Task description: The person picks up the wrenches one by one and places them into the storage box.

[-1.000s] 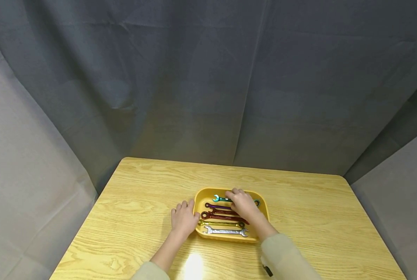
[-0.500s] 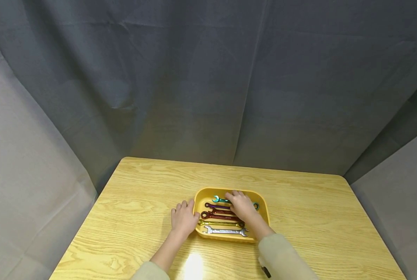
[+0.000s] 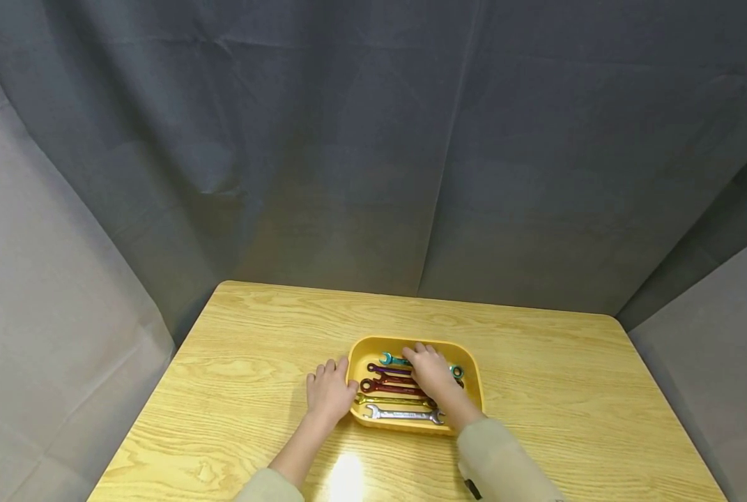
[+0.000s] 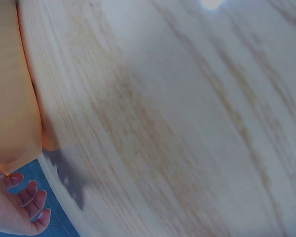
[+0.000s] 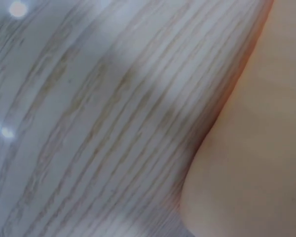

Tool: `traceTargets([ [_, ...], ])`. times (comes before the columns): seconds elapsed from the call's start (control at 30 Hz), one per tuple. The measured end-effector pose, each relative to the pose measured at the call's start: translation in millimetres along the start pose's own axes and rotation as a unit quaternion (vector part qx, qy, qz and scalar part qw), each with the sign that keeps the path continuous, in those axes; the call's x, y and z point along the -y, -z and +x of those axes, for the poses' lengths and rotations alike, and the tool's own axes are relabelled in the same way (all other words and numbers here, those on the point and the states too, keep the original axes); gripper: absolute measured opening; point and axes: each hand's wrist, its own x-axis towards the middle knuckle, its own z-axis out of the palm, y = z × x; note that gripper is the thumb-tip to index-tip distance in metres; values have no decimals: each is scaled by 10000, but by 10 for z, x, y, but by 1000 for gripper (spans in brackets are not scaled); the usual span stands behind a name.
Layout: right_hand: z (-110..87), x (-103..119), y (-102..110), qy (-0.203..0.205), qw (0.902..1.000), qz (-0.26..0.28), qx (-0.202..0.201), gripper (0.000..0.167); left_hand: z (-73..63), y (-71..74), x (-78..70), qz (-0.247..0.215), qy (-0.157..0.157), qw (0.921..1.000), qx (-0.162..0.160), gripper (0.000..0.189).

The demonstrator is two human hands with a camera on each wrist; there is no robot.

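A yellow tray [image 3: 471,403] stands on the table with several wrenches lying crosswise in it. Furthest back is a teal combination wrench [image 3: 389,359], pinched by my right hand [image 3: 433,371], which covers its middle. In front of it lie a purple wrench [image 3: 380,369], two red wrenches [image 3: 389,388], a gold wrench [image 3: 389,400] and a silver open-end wrench [image 3: 405,415]. My left hand [image 3: 329,392] holds the tray's left rim, thumb over the edge. In the left wrist view several of its fingers [image 4: 27,195] hang curled below the tray wall [image 4: 12,89].
The wood-grain table [image 3: 273,328] extends to both sides and behind the tray. A dark grey curtain [image 3: 323,174] hangs along its back, with lighter cloth [image 3: 41,314] at the left. The right wrist view shows the tray's side wall [image 5: 256,148] and tabletop.
My right hand has shifted slightly left and toward me. The teal wrench's right end has swung toward the tray's front. My left hand and the tray have stayed put.
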Motion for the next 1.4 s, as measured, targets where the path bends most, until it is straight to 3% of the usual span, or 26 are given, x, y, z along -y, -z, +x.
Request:
traceTargets([
  [0.33, 7, 41, -68, -132, 9997, -184, 0, 34, -4, 4, 11, -33, 4, 10000, 11, 46],
  [0.73, 24, 42, -122, 81, 9987, -475, -161, 29, -4, 4, -2, 53, 13, 10000, -3, 45],
  [1.07, 27, 38, -119, 65, 9988, -475, 115, 34, -11, -1, 1, 32, -11, 10000, -21, 44],
  [1.4, 13, 60, -117, 134, 9984, -531, 112, 32, -11, 15, -8, 9, 21, 10000, -29, 44],
])
